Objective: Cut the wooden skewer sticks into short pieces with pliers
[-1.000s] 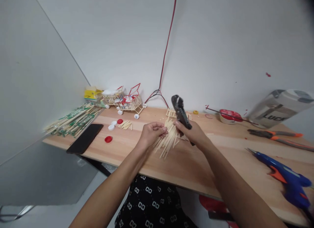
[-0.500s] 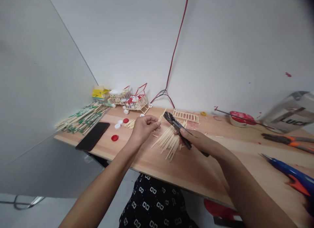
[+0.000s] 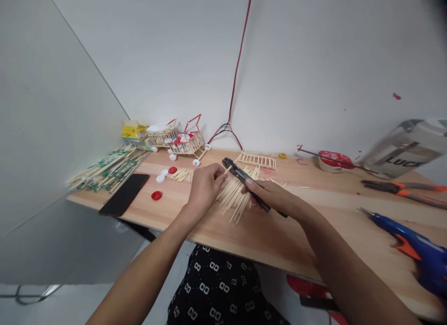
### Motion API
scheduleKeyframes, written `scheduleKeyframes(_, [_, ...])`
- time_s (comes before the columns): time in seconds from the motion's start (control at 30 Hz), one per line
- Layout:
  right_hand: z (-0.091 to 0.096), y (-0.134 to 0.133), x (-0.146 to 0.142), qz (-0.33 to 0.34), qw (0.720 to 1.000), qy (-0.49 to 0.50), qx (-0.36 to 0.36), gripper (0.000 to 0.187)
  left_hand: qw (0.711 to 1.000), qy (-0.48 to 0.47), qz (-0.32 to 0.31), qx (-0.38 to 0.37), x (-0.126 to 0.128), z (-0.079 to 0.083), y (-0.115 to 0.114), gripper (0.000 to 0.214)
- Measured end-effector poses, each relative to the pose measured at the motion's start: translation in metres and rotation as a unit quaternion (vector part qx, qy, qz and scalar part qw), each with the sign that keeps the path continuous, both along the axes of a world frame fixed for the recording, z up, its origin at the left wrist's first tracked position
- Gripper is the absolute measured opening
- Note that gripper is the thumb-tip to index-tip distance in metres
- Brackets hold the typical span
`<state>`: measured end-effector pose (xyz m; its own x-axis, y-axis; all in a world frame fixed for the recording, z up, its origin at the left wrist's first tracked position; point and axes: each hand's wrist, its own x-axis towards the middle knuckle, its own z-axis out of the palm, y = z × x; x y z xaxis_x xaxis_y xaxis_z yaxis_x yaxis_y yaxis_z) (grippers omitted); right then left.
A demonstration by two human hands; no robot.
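Observation:
My left hand (image 3: 203, 187) pinches a thin wooden stick (image 3: 227, 169) above the wooden table (image 3: 272, 236). My right hand (image 3: 275, 198) grips black cutting pliers (image 3: 240, 176), whose jaws sit at the stick's far end. A loose pile of cut sticks (image 3: 236, 197) lies under and between the two hands. A small ladder-like stick frame (image 3: 257, 160) rests just behind the pile.
Two stick-built carts (image 3: 181, 141) stand near the wall, with red and white bottle caps (image 3: 162, 178) in front. Packets of sticks (image 3: 108, 169) and a black phone (image 3: 124, 193) lie left. A blue glue gun (image 3: 412, 248), orange-handled pliers (image 3: 401, 190), a red dish (image 3: 331, 160) and a grey container (image 3: 405, 148) are right.
The pliers have swung from upright down to level, and their jaws now meet the stick held by my left hand. The left hand pulled one stick out of the pile.

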<state>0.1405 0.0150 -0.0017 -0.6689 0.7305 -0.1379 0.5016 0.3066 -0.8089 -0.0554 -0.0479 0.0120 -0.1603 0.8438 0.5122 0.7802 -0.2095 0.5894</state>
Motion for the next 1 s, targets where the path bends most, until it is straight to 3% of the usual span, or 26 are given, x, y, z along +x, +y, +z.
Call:
scheduleKeyframes(0.23, [0.001, -0.005, -0.005, -0.005, 0.996, -0.045, 0.083, 0.066, 0.998, 0.034, 0.023, -0.043, -0.001, 0.003, -0.001, 0.007])
scheduleKeyframes(0.4, [0.001, -0.009, -0.006, -0.019, 0.992, -0.054, 0.11, 0.065, 0.988, -0.105, -0.027, -0.109, -0.01, -0.004, 0.008, 0.01])
scheduleKeyframes(0.6, [-0.001, -0.008, -0.007, -0.009, 0.992, -0.048, 0.12, 0.06, 0.942, -0.277, -0.087, -0.17, -0.015, -0.002, 0.012, 0.006])
scheduleKeyframes(0.77, [-0.005, -0.006, -0.008, -0.013, 0.984, -0.052, 0.168, 0.057, 0.923, -0.319, -0.102, -0.189, -0.014, 0.002, 0.008, 0.006])
scheduleKeyframes(1.0, [-0.009, -0.007, -0.011, -0.034, 0.976, -0.072, 0.201, 0.055, 0.915, -0.343, -0.118, -0.179, -0.019, -0.003, 0.007, 0.01])
